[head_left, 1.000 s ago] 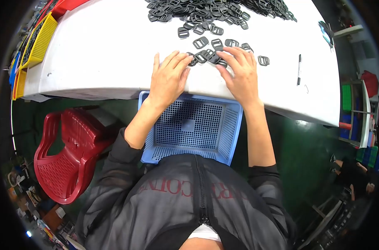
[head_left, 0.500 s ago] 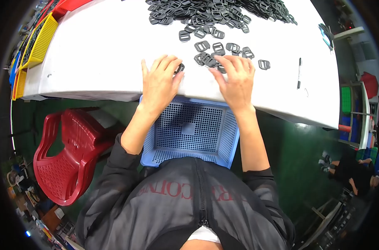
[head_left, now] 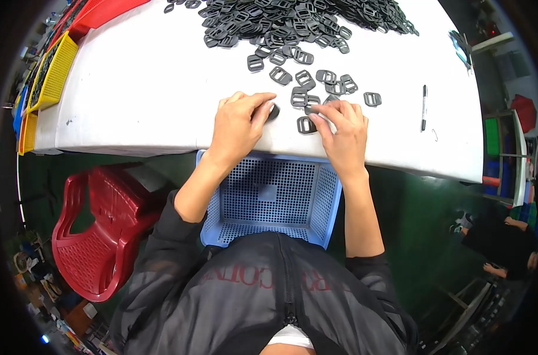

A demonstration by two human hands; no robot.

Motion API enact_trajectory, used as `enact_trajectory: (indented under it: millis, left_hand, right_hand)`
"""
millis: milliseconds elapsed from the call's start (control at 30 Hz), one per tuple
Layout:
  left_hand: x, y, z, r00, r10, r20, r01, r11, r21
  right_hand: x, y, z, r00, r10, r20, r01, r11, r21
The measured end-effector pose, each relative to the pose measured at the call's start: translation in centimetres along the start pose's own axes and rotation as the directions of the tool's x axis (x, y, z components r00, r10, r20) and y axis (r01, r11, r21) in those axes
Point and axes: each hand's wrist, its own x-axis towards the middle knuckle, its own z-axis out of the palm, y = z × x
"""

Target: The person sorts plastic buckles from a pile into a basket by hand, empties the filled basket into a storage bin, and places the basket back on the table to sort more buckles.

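Observation:
My left hand [head_left: 238, 127] is closed on a black buckle [head_left: 273, 112], pinched between thumb and fingers above the table's front part. My right hand [head_left: 344, 133] has thumb and index finger pressed together on a small dark piece [head_left: 311, 110], probably another buckle. Just left of its thumb a buckle [head_left: 306, 125] lies flat near the table edge. Several loose buckles [head_left: 299, 96] lie beyond the right hand, some overlapping. Farther back is a large heap of black buckles [head_left: 280, 21] on the white table [head_left: 144, 89].
Below the table edge is a blue perforated basket [head_left: 267, 193]. A red chair [head_left: 97, 236] stands at the left. Yellow baskets [head_left: 55, 74] and a red bin [head_left: 103, 15] are at the table's left. A pen [head_left: 424, 107] lies right. Another person [head_left: 506, 239] is at the far right.
My left hand has moved slightly right with its buckle. The right hand has moved slightly right and nearer the edge, its finger and thumb now closed. One buckle now lies nearer the edge.

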Motion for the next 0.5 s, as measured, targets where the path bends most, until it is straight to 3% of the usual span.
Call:
enact_trajectory:
  millis: [67, 100, 200, 267, 300, 367, 400, 433, 500]
  left_hand:
    - [0.0, -0.1, -0.4, 1.000, 0.019, -0.004, -0.018, 0.998, 0.067]
    - [0.2, -0.3, -0.4, 0.995, 0.085, -0.059, -0.072, 0.979, 0.189]
    - [2.0, -0.8, 0.3, 0.970, 0.203, -0.137, -0.164, 0.954, 0.252]
    - [3.3, -1.3, 1.1, 0.962, 0.263, -0.073, -0.239, 0.941, 0.241]
    - [3.9, -1.1, 1.4, 0.957, 0.286, -0.040, -0.267, 0.929, 0.257]
    - [4.8, -1.6, 2.1, 0.941, 0.338, 0.028, -0.332, 0.899, 0.286]
    - [4.9, -2.0, 2.2, 0.941, 0.337, 0.031, -0.332, 0.901, 0.280]
    - [5.1, -2.3, 2.3, 0.940, 0.338, 0.037, -0.335, 0.903, 0.270]
    - [4.9, -2.3, 2.0, 0.938, 0.345, 0.045, -0.344, 0.901, 0.266]
  right_hand:
    - [1.0, 0.1, 1.1, 0.993, -0.114, -0.033, 0.112, 0.992, -0.059]
    - [1.6, -0.2, 1.4, 0.985, -0.171, -0.036, 0.167, 0.982, -0.093]
    - [2.6, -0.1, 2.6, 0.959, -0.281, -0.034, 0.270, 0.945, -0.187]
    - [3.0, 0.2, 2.9, 0.946, -0.318, -0.066, 0.295, 0.927, -0.232]
    - [3.1, -0.3, 2.4, 0.955, -0.277, -0.111, 0.250, 0.946, -0.206]
    - [2.9, -0.7, 1.5, 0.999, 0.028, 0.044, -0.033, 0.992, 0.120]
    - [2.9, -0.7, 1.2, 0.974, 0.162, 0.156, -0.199, 0.945, 0.258]
    - [3.0, -0.4, 1.2, 0.968, 0.158, 0.195, -0.210, 0.937, 0.279]
    - [3.5, -0.2, 1.6, 1.000, 0.010, -0.024, -0.009, 0.998, 0.057]
